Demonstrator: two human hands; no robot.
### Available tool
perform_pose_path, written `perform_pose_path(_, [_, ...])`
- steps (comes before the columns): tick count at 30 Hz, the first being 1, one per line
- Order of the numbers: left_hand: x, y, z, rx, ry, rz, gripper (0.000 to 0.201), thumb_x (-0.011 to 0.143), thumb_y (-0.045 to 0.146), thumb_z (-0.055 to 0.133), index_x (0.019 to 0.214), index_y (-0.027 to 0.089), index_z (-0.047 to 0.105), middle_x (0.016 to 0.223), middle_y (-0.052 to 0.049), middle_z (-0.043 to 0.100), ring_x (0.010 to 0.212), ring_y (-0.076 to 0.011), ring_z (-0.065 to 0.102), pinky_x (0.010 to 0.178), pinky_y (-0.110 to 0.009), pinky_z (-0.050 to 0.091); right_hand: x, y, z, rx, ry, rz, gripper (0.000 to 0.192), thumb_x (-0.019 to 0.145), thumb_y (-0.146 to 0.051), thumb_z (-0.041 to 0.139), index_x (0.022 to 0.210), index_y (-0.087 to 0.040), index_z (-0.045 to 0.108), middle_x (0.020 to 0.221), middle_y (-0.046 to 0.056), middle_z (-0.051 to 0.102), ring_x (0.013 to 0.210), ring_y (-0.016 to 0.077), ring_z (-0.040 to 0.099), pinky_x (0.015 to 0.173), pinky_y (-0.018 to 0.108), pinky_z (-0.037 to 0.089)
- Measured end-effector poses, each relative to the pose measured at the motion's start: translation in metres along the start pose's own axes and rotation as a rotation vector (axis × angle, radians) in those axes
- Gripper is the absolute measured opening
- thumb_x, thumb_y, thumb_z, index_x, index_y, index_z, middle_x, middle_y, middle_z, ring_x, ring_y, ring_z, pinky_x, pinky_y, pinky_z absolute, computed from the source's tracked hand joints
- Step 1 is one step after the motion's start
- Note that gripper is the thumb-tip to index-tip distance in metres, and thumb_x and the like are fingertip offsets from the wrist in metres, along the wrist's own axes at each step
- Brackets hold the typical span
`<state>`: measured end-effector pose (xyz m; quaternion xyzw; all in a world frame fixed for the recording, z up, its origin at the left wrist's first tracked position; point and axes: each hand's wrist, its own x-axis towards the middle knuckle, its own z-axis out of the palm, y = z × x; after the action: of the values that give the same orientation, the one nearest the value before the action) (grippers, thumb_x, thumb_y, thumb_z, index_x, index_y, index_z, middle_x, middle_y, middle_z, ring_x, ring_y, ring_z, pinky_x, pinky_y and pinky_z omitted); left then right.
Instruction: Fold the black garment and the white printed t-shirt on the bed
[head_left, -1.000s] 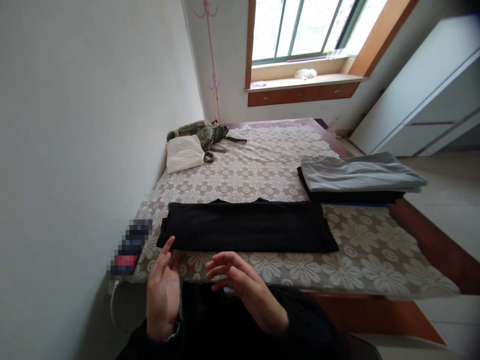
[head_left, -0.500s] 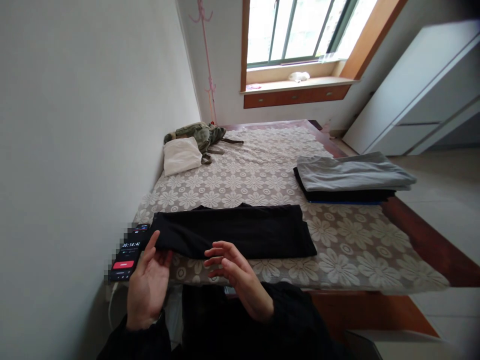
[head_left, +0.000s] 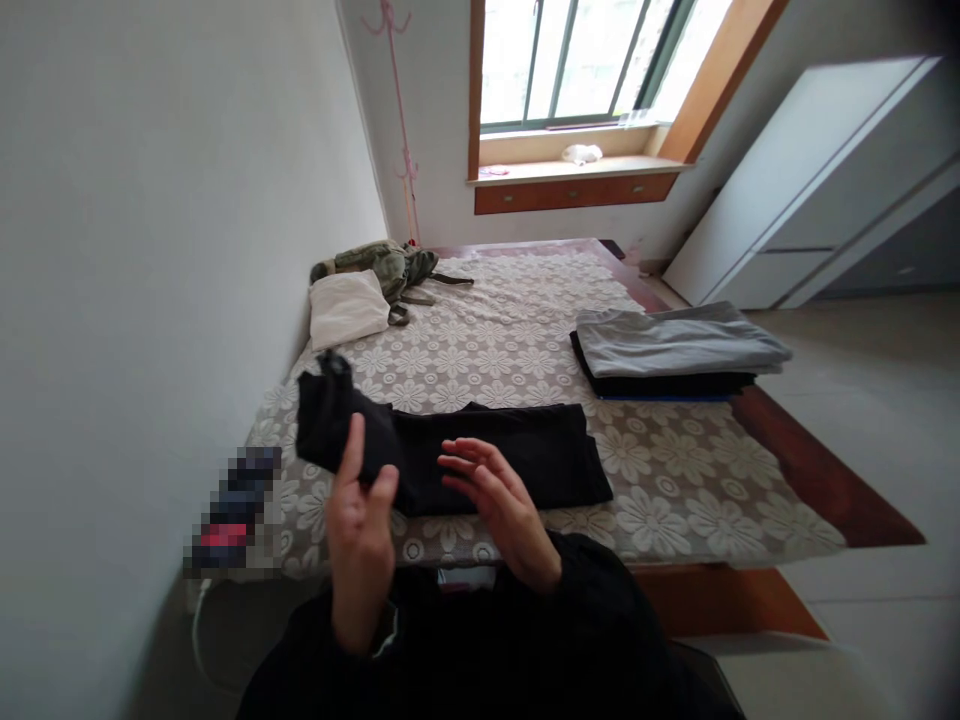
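A black folded garment (head_left: 499,455), perhaps trousers, lies lengthwise along the near side of the bed. Its left end is raised off the cover and bent over toward the right. My left hand (head_left: 360,535) has hold of that raised end, with some of its fingers hidden beneath the fabric while thumb and index finger show. Over the middle of the garment hovers my right hand (head_left: 510,510), open, its fingers stretched out and holding nothing.
A stack topped by folded grey cloth (head_left: 675,342) sits on the bed's right side. By the wall are a white folded cloth (head_left: 347,310) and a green camouflage backpack (head_left: 390,265). A pixelated phone-like device (head_left: 236,510) lies at the near left corner of the patterned bed cover (head_left: 667,510).
My left hand has moved up and right, lifting the garment's left end and bending it inward. My right hand stays open, slightly farther right. The camera view has shifted slightly.
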<state>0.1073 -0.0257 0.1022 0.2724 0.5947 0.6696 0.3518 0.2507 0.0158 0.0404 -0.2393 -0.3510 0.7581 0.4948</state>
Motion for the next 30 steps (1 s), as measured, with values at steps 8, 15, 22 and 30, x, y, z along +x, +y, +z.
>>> perform_pose_path(8, [-0.062, -0.038, 0.081, 0.729, -1.109, 0.539, 0.044, 0.092, 0.021, 0.063, 0.133, 0.036, 0.066, 0.168, -0.002, 0.027, 0.156, -0.0361, 0.021, 0.123, -0.072, 0.013, -0.007, -0.08, -0.106, -0.174, 0.258, 0.152, 0.069, 0.091, -0.078, 0.04, 0.137, -0.028, 0.055, 0.132, 0.01, 0.068, 0.124, 0.0325, 0.063, 0.101, 0.051, 0.052])
perform_pose_path(15, [-0.035, -0.067, 0.044, 0.707, -0.975, 0.54, 0.045, 0.096, 0.015, 0.051, 0.136, 0.032, 0.063, 0.153, -0.003, 0.053, 0.15, -0.0254, 0.038, 0.128, -0.057, 0.019, -0.004, -0.069, -0.15, -0.509, 0.209, 0.11, 0.097, 0.081, -0.041, 0.079, 0.157, -0.033, 0.02, 0.136, 0.01, 0.064, 0.118, 0.0268, 0.066, 0.107, 0.05, 0.049])
perform_pose_path(22, [-0.006, -0.075, 0.016, 0.622, -0.738, 0.328, 0.06, 0.087, 0.01, 0.059, 0.142, 0.034, 0.06, 0.154, -0.003, 0.053, 0.155, -0.0302, 0.026, 0.128, -0.058, 0.0, 0.003, -0.076, -0.153, -0.994, 0.149, -0.136, 0.063, 0.086, -0.033, 0.067, 0.146, -0.032, 0.05, 0.151, 0.003, 0.052, 0.143, 0.0275, 0.044, 0.125, 0.05, 0.024])
perform_pose_path(30, [0.005, -0.09, 0.008, 0.508, -0.729, 0.236, 0.066, 0.079, -0.001, 0.047, 0.13, 0.034, 0.07, 0.147, -0.001, 0.06, 0.152, -0.0257, 0.035, 0.129, -0.055, 0.009, -0.009, -0.085, -0.164, -1.06, 0.178, -0.065, 0.055, 0.087, -0.035, 0.066, 0.141, -0.03, 0.059, 0.143, 0.004, 0.062, 0.137, 0.0291, 0.052, 0.121, 0.049, 0.032])
